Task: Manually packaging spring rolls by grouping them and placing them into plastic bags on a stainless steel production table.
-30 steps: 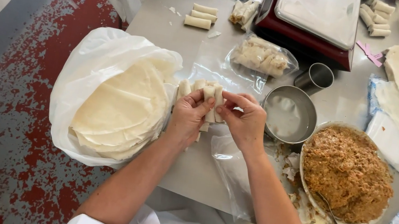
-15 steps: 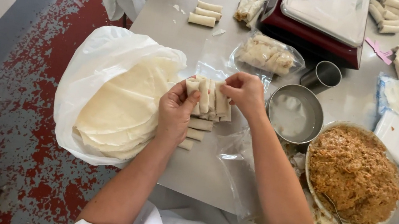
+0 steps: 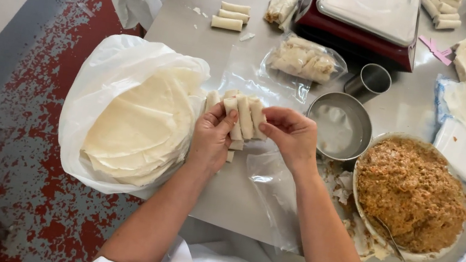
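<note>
the handful of pale rolled pastry sticks has lifted and squared up since a moment ago, left hand cupping underneath, right hand pinching the ends; best kept level and snug over the steel bench.

- Pale cream rolls are noted, with no pattern.
- An off-white stack of wrappers is seen in a translucent white bag.
- The filling is recorded as orange-brown and flecked, in a white bowl.
- The surface is plain matt grey.
- The floor is grey, blotched with worn red.
- A dark red scale carries a silver top.
</note>
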